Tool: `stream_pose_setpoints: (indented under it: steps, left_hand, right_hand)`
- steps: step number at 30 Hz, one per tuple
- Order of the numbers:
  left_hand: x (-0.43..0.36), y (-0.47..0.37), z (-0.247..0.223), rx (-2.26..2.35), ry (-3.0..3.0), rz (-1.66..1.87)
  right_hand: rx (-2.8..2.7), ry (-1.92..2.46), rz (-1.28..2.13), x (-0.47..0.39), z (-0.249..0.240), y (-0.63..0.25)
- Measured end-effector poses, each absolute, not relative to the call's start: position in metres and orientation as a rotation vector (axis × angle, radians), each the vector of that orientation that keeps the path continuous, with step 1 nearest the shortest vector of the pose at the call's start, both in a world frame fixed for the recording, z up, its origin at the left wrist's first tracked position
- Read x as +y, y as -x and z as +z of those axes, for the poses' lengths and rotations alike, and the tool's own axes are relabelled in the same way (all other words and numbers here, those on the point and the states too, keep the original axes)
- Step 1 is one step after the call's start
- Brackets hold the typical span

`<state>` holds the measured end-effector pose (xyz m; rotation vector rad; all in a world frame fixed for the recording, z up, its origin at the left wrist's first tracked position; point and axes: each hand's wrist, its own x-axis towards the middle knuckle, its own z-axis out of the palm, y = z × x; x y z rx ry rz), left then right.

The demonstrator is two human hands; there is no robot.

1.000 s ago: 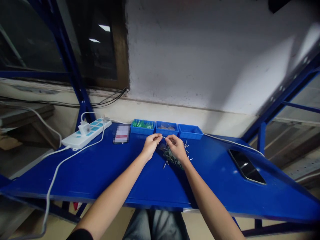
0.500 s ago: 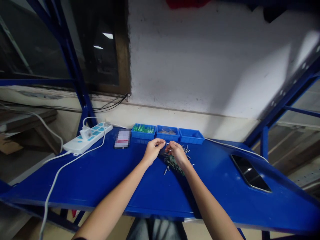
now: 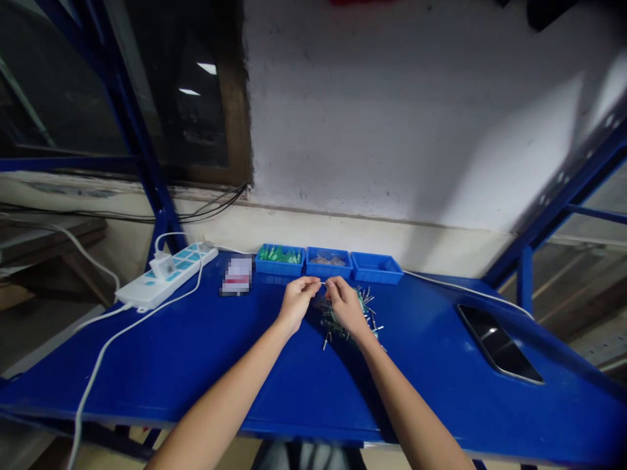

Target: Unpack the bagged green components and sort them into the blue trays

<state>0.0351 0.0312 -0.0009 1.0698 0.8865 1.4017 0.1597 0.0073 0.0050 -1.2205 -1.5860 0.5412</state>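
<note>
My left hand [image 3: 296, 301] and my right hand [image 3: 345, 305] meet over the blue table, fingertips nearly touching. Both are closed in a pinch on one thin, pale, rod-like piece [image 3: 322, 283], whose ends are hidden by the fingers. Under and around my right hand lies a loose pile of small metal pins with green parts [image 3: 368, 301], partly covered by the hand. Just beyond the hands stand three blue bins: the left bin [image 3: 279, 267] holds green pieces, the middle bin [image 3: 328, 270] brownish pieces in what looks like clear plastic, and in the right bin [image 3: 377, 277] no contents show.
A white power strip [image 3: 166, 277] with a plugged-in adapter and a trailing white cable lies at the left of the blue table [image 3: 196, 365]. A blurred card-like item [image 3: 237, 275] is beside the bins. A dark phone [image 3: 499, 343] lies at the right. Blue frame posts flank the table.
The fingertips have drawn closer together, so less of the thin pale piece shows between them. The whole view has shifted slightly.
</note>
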Motion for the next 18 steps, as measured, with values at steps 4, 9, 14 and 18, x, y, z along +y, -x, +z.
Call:
stream_pose_setpoints:
  steps: [4, 9, 14, 18]
  left_hand:
    - [0.0319, -0.0369, -0.0049, 0.868, -1.003, 1.409]
    - [0.0312, -0.0384, -0.0049, 0.821, -0.961, 1.418]
    - [0.0294, -0.0398, -0.0037, 0.881, -1.031, 1.461]
    - [0.0274, -0.0368, -0.0014, 0.978, -1.247, 1.460]
  right_hand:
    - [-1.611, 1.212, 0.512, 0.0070, 0.0055, -0.1610]
    - [-1.615, 1.203, 0.551, 0.0075, 0.0054, -0.1594]
    - [-1.546, 1.191, 0.626, 0.0082, 0.0048, -0.1547]
    - [-1.513, 1.216, 0.679, 0.0082, 0.0042, -0.1530]
